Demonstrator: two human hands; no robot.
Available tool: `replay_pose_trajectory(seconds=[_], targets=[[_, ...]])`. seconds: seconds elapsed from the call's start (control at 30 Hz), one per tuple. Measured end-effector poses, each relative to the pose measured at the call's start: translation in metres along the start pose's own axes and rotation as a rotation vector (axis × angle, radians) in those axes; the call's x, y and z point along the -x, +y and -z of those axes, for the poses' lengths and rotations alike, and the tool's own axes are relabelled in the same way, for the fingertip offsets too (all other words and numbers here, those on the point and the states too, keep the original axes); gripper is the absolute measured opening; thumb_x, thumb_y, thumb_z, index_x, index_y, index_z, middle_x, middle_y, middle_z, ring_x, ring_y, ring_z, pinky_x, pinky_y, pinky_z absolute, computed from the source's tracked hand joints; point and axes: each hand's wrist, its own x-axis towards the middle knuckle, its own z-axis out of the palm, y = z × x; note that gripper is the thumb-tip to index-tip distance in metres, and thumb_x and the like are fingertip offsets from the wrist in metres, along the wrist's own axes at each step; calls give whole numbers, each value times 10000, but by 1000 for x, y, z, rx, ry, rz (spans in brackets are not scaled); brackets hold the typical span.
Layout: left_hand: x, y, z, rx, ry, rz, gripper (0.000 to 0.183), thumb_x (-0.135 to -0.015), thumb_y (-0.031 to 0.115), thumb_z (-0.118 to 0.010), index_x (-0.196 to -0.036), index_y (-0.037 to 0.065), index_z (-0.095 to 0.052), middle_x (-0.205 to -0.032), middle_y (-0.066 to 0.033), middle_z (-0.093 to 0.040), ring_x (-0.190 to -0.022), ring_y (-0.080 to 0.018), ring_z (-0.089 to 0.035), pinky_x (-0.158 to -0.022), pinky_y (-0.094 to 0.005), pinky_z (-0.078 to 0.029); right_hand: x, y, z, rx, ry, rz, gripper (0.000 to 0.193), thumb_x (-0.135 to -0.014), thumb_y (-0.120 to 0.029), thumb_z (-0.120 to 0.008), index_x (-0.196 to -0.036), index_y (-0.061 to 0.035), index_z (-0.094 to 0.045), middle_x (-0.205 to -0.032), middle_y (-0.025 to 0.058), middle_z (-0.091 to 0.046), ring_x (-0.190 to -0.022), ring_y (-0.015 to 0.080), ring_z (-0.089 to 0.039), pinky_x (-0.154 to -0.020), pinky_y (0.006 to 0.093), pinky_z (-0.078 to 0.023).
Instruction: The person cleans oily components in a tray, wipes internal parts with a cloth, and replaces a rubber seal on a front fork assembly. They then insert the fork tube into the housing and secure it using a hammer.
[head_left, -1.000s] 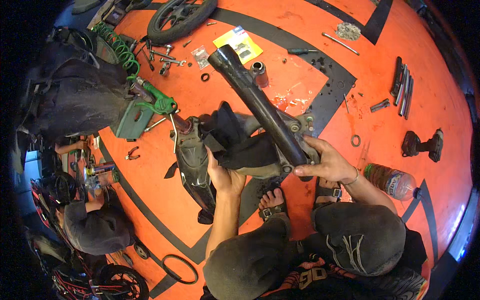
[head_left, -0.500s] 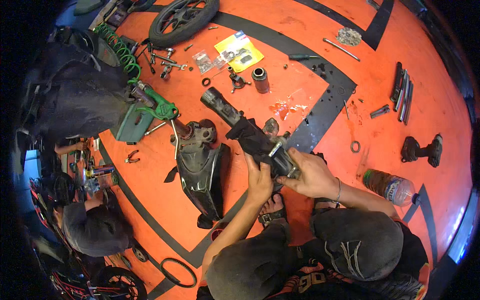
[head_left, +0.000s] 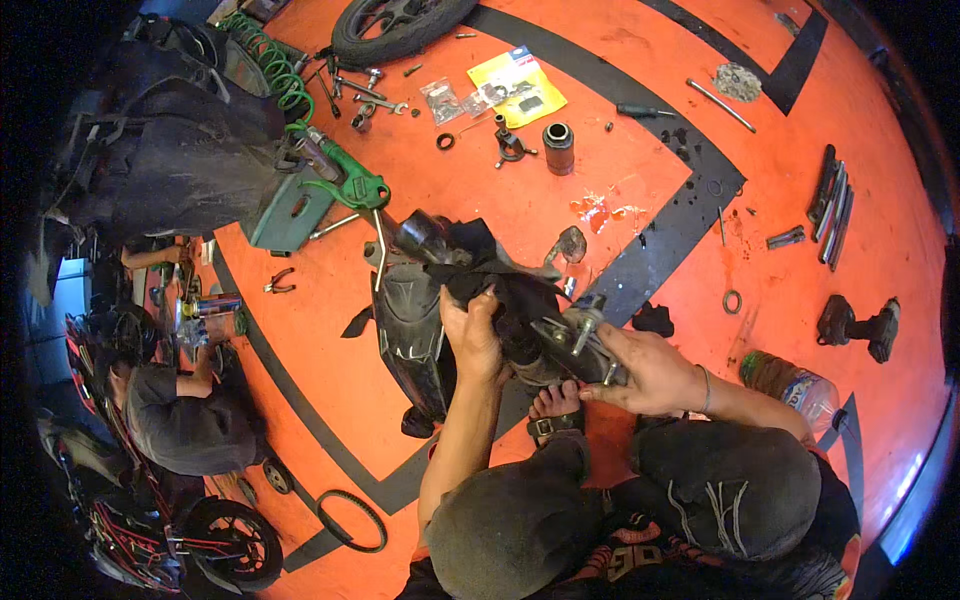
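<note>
Black cloth (head_left: 478, 243) wraps the tube (head_left: 422, 238) your left hand (head_left: 472, 332) grips, while your right hand (head_left: 652, 368) clasps its metal end (head_left: 584, 338) (pliers (head_left: 280, 282) lie leftward).

A blue-and-white label (head_left: 803, 390) with lettering is wrapping the clear bottle (head_left: 770, 375). Left of the bottle and nearer the wearer, large pale numerals (head_left: 634, 560) are standing out on the dark shirt (head_left: 600, 572). Well beyond the bottle, also to its left, a yellow package (head_left: 537, 88) is bearing printing that is too small to be read.
</note>
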Motion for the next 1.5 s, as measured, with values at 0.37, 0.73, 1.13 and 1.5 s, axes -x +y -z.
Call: replay_pose_trajectory(seconds=[0.37,0.73,1.13,1.5], targets=[[2,16,34,250,-52,57,511,-800,204,-651,-1259,26,-514,-1127,-104,-597,-1014,-245,-616,-933,-406,-521,8,5,-3,-785,-236,-21,448,-877,-172,-771,-1201,23,-531,-1089,102,-640,-1002,164,-592,-847,331,-483],[7,48,-9,63,162,-164,345,-966,214,-552,-1244,10,-532,-1126,-110,-628,-967,-236,-652,-810,-365,-571,10,2,-3,253,169,107,424,-770,-289,-788,-970,0,-550,-827,164,-564,-742,366,-601,-663,437,-488],[11,68,12,282,68,-115,286,-876,164,-623,-1115,22,-557,-985,-80,-642,-863,-234,-651,-799,-386,-568,5,4,4,-582,-382,31,541,-857,-195,-769,-1274,39,-517,-1161,148,-656,-1049,261,-636,-890,355,-492],[-5,47,26,96,172,-94,314,-899,212,-554,-1135,4,-559,-980,-93,-627,-810,-210,-644,-736,-353,-565,15,2,-6,-680,-252,-21,512,-855,-238,-768,-1222,43,-548,-1073,171,-653,-975,226,-627,-837,365,-495]])
